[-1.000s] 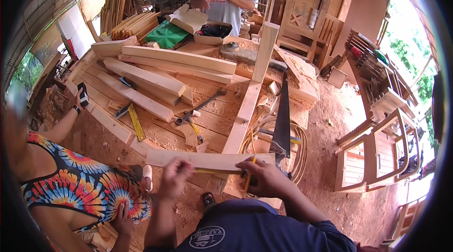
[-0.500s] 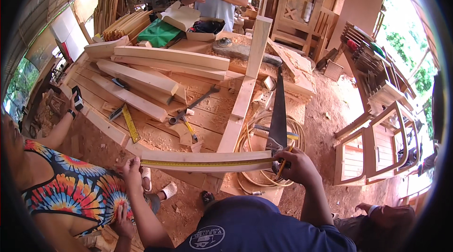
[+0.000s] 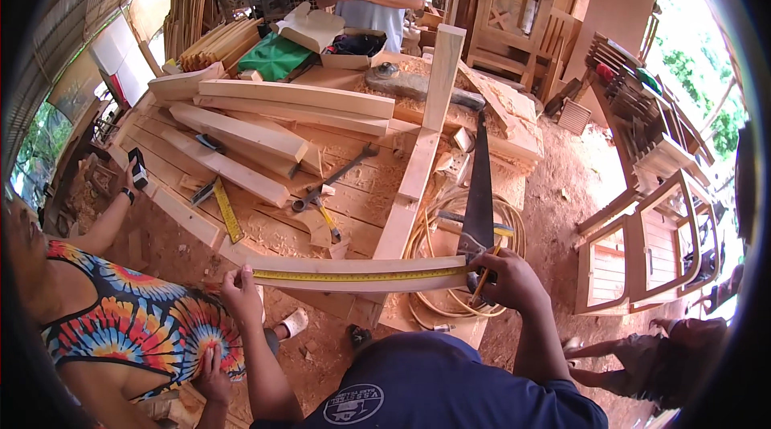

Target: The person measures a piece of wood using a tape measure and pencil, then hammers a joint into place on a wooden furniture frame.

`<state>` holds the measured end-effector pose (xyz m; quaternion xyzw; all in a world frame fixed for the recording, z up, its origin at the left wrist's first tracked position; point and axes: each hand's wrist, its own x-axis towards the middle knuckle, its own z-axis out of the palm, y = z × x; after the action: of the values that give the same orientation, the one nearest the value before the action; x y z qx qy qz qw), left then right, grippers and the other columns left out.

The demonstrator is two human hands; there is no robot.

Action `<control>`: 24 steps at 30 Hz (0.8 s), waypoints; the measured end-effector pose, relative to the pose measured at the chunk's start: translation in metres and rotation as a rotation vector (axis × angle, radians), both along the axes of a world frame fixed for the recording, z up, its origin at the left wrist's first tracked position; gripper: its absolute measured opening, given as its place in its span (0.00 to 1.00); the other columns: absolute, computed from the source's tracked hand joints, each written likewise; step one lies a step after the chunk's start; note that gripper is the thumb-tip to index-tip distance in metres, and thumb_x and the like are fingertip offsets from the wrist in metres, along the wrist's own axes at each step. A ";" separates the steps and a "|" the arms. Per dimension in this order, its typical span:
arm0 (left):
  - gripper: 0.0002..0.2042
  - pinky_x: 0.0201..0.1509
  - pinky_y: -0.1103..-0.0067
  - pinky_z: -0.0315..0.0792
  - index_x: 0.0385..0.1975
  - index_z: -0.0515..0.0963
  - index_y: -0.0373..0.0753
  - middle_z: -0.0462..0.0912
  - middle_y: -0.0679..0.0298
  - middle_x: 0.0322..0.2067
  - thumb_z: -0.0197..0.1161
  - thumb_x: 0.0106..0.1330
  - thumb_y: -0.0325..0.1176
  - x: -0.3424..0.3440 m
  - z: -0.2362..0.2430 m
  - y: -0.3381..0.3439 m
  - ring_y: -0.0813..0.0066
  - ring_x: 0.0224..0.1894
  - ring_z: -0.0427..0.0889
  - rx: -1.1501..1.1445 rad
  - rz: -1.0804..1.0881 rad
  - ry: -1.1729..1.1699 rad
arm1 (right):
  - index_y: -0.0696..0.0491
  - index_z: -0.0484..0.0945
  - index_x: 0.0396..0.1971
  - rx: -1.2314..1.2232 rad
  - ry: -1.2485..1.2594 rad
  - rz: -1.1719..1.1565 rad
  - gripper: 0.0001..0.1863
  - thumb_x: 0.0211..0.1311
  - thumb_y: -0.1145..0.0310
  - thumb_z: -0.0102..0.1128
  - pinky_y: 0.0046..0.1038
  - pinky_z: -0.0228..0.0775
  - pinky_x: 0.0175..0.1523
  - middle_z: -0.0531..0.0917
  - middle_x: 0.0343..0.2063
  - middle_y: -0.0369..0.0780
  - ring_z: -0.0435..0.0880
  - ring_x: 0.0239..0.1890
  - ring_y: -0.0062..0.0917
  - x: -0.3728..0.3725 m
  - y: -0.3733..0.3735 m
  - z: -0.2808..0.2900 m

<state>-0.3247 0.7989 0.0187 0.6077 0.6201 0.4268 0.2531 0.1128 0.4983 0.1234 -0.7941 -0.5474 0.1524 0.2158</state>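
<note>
My left hand [image 3: 241, 294] pinches the end of a yellow tape measure [image 3: 353, 276] at the left end of a pale board [image 3: 313, 264]. The blade runs along the board's length. At the other end, my right hand [image 3: 506, 280] has its fingers closed round a yellow pencil [image 3: 488, 267] and the tape's end, where the case is mostly hidden. Right beside that hand, a large handsaw [image 3: 482, 204] lies with its handle toward me, over coiled hose [image 3: 514, 222]. An upright post [image 3: 442, 76] stands behind the board.
The bench [image 3: 353, 212] holds planks [image 3: 233, 130], a wrench [image 3: 337, 176], a square [image 3: 227, 208] and a box [image 3: 353, 44]. A co-worker in a patterned top [image 3: 144, 317] is close left; another [image 3: 369, 4] stands across. A person [image 3: 658, 357] is at lower right. Wooden frames [image 3: 642, 244] stand right.
My hands have moved apart, the left leftward and the right rightward, drawing the tape out along the board. A person has come into view at the lower right.
</note>
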 end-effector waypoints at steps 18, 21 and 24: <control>0.23 0.49 0.60 0.81 0.53 0.81 0.29 0.90 0.46 0.42 0.70 0.78 0.48 0.014 -0.004 -0.007 0.47 0.43 0.90 0.083 -0.019 0.164 | 0.50 0.91 0.50 -0.048 0.038 0.070 0.20 0.56 0.66 0.75 0.44 0.86 0.50 0.93 0.38 0.49 0.93 0.41 0.49 0.009 0.015 0.012; 0.29 0.55 0.57 0.80 0.64 0.77 0.33 0.86 0.41 0.56 0.67 0.79 0.53 0.024 0.003 -0.016 0.42 0.54 0.88 -0.060 -0.007 0.264 | 0.51 0.89 0.52 -0.064 0.056 0.095 0.22 0.56 0.65 0.75 0.45 0.86 0.52 0.93 0.37 0.49 0.93 0.42 0.49 0.011 0.018 0.006; 0.32 0.68 0.51 0.74 0.72 0.76 0.43 0.75 0.44 0.73 0.65 0.77 0.58 0.024 -0.003 -0.027 0.43 0.70 0.79 0.247 -0.007 0.643 | 0.53 0.89 0.53 -0.069 0.086 0.085 0.23 0.57 0.64 0.76 0.44 0.86 0.52 0.93 0.38 0.51 0.93 0.42 0.49 0.005 0.025 0.008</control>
<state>-0.3006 0.7719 0.0161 0.7392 0.6098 0.2843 -0.0293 0.1174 0.5233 0.1316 -0.7697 -0.5654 0.2144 0.2048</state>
